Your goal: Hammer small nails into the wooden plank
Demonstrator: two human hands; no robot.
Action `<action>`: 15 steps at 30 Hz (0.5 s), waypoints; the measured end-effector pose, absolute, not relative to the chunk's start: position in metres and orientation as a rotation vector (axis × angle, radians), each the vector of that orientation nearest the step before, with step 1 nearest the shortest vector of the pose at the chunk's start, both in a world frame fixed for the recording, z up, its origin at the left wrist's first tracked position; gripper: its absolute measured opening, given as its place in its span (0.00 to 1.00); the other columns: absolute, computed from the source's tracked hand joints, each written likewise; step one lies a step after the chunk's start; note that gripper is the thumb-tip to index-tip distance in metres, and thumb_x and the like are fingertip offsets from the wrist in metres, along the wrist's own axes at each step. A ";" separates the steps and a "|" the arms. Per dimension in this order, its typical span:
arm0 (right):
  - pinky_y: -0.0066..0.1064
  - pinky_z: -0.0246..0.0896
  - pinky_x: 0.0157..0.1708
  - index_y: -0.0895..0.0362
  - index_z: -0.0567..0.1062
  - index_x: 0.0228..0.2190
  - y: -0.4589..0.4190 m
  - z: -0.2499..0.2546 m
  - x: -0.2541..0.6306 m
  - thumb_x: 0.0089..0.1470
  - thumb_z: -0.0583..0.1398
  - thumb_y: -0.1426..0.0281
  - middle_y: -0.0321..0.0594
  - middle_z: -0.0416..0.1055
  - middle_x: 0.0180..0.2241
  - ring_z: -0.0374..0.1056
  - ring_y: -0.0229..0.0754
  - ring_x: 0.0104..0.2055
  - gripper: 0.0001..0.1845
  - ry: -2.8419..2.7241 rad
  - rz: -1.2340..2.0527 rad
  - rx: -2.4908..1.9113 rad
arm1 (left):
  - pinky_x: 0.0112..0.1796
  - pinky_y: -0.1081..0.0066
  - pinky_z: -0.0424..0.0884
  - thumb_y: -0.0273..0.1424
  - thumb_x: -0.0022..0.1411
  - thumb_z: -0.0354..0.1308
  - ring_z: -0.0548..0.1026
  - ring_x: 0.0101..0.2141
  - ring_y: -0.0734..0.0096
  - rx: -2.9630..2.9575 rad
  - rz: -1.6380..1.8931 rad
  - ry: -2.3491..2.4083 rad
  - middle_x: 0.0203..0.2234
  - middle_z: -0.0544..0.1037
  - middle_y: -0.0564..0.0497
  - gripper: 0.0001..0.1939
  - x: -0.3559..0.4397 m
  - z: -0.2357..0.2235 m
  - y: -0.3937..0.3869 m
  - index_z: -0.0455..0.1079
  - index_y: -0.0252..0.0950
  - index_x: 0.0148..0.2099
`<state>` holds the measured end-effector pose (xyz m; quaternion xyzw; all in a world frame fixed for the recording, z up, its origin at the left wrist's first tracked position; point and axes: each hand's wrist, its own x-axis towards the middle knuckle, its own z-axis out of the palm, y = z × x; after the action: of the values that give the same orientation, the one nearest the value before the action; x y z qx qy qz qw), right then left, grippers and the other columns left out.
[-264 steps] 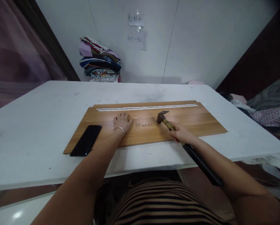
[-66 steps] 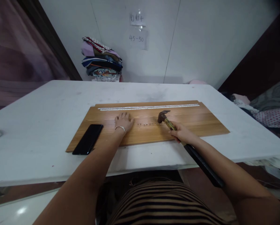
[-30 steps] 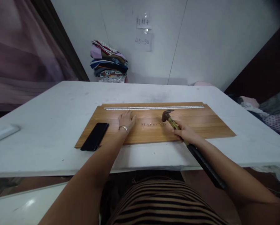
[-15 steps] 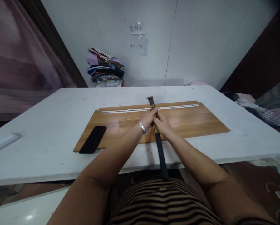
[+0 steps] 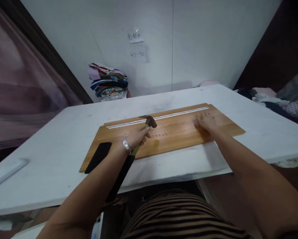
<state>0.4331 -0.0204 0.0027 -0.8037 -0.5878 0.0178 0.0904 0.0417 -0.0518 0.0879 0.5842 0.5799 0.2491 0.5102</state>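
My left hand (image 5: 138,136) is wrapped round the upper handle of a claw hammer (image 5: 149,121), close below its head. The hammer's dark grip slants down towards my body. Under it lies a wooden board (image 5: 183,127) on the table. A short row of small nails (image 5: 163,133) shows on the board, just right of my left hand; whether they stand or lie is too small to tell. Over the board's right part, my right hand (image 5: 206,122) has its fingers apart, slightly blurred. I see nothing held in it. White marked strips (image 5: 161,117) run along the board's far side.
A black phone (image 5: 98,157) rests over the board's left end. The white table (image 5: 54,146) carries a white roll-like object (image 5: 8,173) at left. Folded cloths (image 5: 109,81) are stacked at the back against the wall, and more fabric lies beyond the right edge.
My right hand has let go of the hammer and moved right over the board. My left hand has carried the hammer left and tilted it. The row of nails has come into view.
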 end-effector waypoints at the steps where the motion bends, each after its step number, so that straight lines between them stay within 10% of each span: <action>1: 0.58 0.54 0.61 0.59 0.71 0.59 -0.022 -0.005 0.435 0.68 0.44 0.57 0.59 0.65 0.63 0.59 0.61 0.65 0.30 -1.685 0.110 -2.446 | 0.17 0.76 0.60 0.44 0.67 0.57 0.64 0.15 0.79 1.460 0.575 1.424 0.19 0.70 0.55 0.17 0.042 0.087 -0.052 0.68 0.35 0.33; 7: 0.56 0.50 0.60 0.60 0.72 0.55 -0.026 -0.025 0.437 0.68 0.41 0.57 0.59 0.65 0.62 0.56 0.60 0.65 0.31 -1.669 0.116 -2.455 | 0.24 0.74 0.71 0.38 0.68 0.55 0.72 0.21 0.75 1.520 0.576 1.458 0.23 0.74 0.51 0.14 0.053 0.080 -0.052 0.67 0.35 0.33; 15: 0.53 0.50 0.59 0.59 0.75 0.53 -0.023 -0.026 0.439 0.68 0.42 0.57 0.57 0.67 0.60 0.56 0.58 0.63 0.30 -1.648 0.088 -2.436 | 0.16 0.77 0.60 0.38 0.72 0.49 0.63 0.15 0.80 1.653 0.518 1.424 0.22 0.70 0.57 0.11 0.074 0.080 -0.059 0.65 0.37 0.41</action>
<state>0.4391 -0.0226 -0.0264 -0.8238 -0.5574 0.0296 0.0992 0.0743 -0.0594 0.0798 0.6638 0.5719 0.2079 0.4347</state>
